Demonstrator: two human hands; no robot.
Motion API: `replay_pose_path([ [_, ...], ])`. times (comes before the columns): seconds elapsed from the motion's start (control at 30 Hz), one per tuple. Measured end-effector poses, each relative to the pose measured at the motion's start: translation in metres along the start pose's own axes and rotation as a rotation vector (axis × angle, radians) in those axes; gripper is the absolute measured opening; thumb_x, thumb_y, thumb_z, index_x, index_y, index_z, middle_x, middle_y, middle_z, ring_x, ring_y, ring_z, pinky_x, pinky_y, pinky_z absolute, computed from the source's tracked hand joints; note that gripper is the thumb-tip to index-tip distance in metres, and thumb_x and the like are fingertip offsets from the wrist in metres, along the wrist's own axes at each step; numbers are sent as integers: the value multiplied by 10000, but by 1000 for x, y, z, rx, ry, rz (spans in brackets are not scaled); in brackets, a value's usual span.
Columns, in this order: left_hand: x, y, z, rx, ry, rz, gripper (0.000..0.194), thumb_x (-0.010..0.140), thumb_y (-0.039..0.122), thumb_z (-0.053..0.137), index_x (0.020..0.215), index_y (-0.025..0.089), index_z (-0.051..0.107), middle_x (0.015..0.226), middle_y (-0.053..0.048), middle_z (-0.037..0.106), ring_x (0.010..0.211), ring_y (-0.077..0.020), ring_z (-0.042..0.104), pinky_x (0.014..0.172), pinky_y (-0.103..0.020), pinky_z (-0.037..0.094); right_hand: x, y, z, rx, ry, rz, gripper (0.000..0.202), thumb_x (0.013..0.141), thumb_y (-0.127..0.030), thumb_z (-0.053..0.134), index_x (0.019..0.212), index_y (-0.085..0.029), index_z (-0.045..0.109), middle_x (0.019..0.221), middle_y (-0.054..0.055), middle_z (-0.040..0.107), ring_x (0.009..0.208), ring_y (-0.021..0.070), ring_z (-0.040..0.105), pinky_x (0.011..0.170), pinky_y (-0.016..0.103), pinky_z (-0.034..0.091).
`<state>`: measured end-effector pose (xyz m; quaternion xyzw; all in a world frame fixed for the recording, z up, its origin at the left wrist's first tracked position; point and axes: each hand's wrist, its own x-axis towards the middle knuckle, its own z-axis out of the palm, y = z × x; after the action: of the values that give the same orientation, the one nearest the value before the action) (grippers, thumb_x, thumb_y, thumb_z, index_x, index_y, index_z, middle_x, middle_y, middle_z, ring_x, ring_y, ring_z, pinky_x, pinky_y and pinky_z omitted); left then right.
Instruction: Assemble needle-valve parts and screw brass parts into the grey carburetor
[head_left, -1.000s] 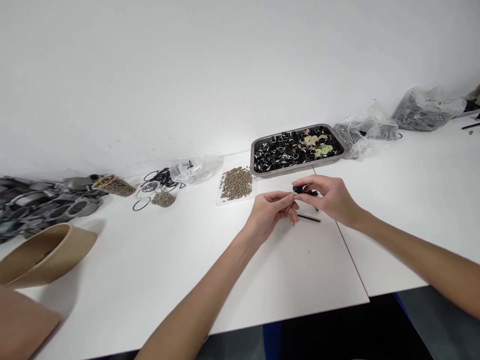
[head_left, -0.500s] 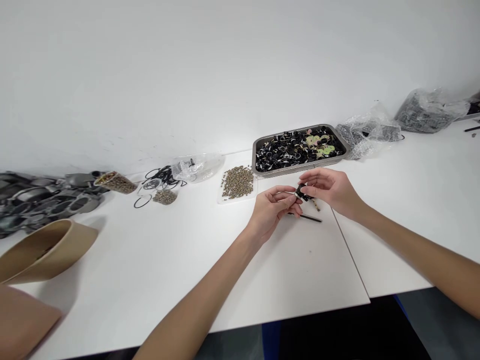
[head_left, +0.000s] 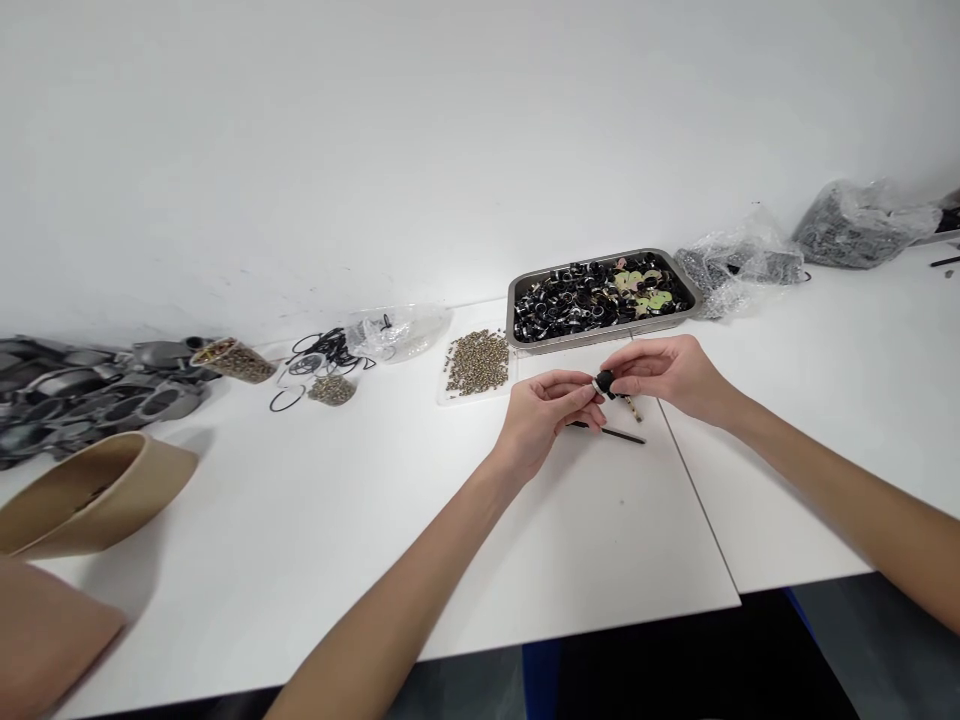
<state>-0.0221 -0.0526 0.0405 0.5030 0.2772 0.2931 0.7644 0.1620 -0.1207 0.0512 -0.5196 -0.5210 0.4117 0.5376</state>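
A small round black part with a silvery rim is held up between both hands above the white table. My left hand pinches it from the left with thumb and fingertips. From the other side, the thumb and fingers of my right hand close on its edge. A speckled brass-coloured strip juts down below the part; whether it is joined to it I cannot tell. Beneath my left fingers lies a thin black rod, partly covered by them.
Behind the hands stands a metal tray of black rings and yellowish plates. Small brass pieces fill a shallow white tray. Plastic bags, black cords, a tipped cup, grey castings and a tan container line the table.
The black part has turned slightly between my fingers, showing more of its round black face. My right hand has opened its grip's angle a little; the surroundings stay put.
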Motion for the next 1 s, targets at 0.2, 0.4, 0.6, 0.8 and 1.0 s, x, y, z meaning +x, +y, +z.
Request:
replay_pose_path([
  [0.2, 0, 2, -3, 163, -12, -76, 364, 673, 383, 827, 745, 69, 658, 634, -79, 666, 418, -161, 593, 376, -262, 449, 0, 2, 2, 2, 20, 21, 299, 621, -296, 851, 871, -161, 758, 852, 61, 753, 821, 207, 711, 838, 385, 600],
  [0.4, -2, 6, -2, 146, 28, -23, 355, 657, 343, 845, 791, 90, 635, 618, -66, 667, 431, -168, 604, 396, -272, 487, -2, 2, 4, -1, 45, 11, 318, 622, -324, 854, 878, -165, 753, 874, 66, 755, 852, 224, 717, 876, 404, 593],
  [0.6, -1, 9, -4, 111, -61, -64, 312, 667, 298, 832, 758, 62, 650, 706, -114, 696, 518, -179, 651, 486, -296, 553, -3, 4, 5, -6, 50, 27, 307, 628, -309, 850, 882, -169, 752, 884, 67, 758, 857, 228, 721, 862, 396, 597],
  [0.8, -1, 9, -5, 116, -69, -18, 314, 605, 247, 861, 729, 76, 630, 672, -106, 698, 485, -177, 640, 449, -281, 528, -2, 4, 5, -1, 49, 28, 304, 602, -312, 865, 853, -168, 770, 856, 68, 757, 811, 222, 720, 842, 413, 601],
  [1.0, -2, 7, -4, 94, -67, 10, 319, 584, 247, 867, 658, 85, 603, 649, -108, 693, 460, -179, 626, 417, -285, 515, -3, 4, 7, 12, 44, -11, 276, 583, -317, 877, 792, -173, 768, 808, 54, 741, 745, 198, 709, 780, 389, 612],
])
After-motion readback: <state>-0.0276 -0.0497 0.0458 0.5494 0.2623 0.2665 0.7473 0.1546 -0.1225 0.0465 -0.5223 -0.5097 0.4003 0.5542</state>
